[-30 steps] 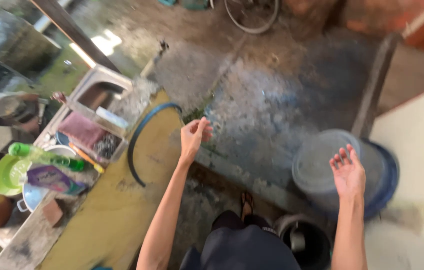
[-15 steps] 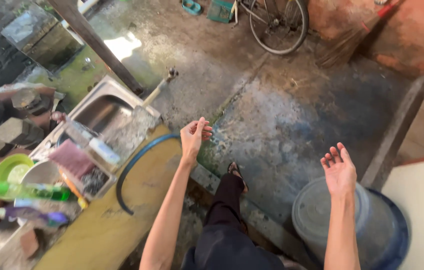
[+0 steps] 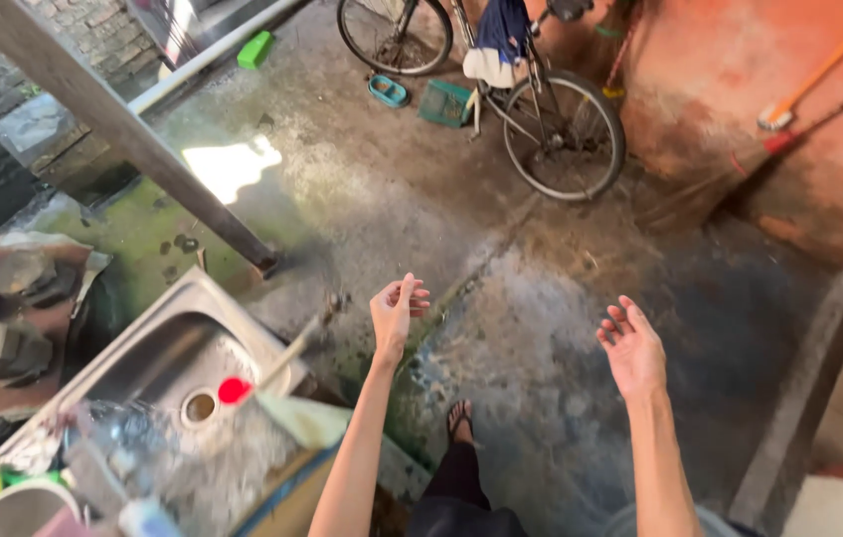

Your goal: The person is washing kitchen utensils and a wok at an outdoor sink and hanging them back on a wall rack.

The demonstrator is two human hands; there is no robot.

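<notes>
Both hands are empty and raised over the wet concrete floor (image 3: 541, 328). The left hand (image 3: 397, 310), fingers loosely curled, is just beyond the steel sink (image 3: 158, 363) and its tap (image 3: 292, 350). The right hand (image 3: 632, 348), palm open, is farther from the sink. A bicycle (image 3: 541, 89) stands beyond.

I see hard daylight: a blown-out sun patch on the floor (image 3: 228, 164) at upper left, warm glare on the orange wall (image 3: 740, 89), and motion blur smearing the sink (image 3: 158, 363) at lower left.
</notes>
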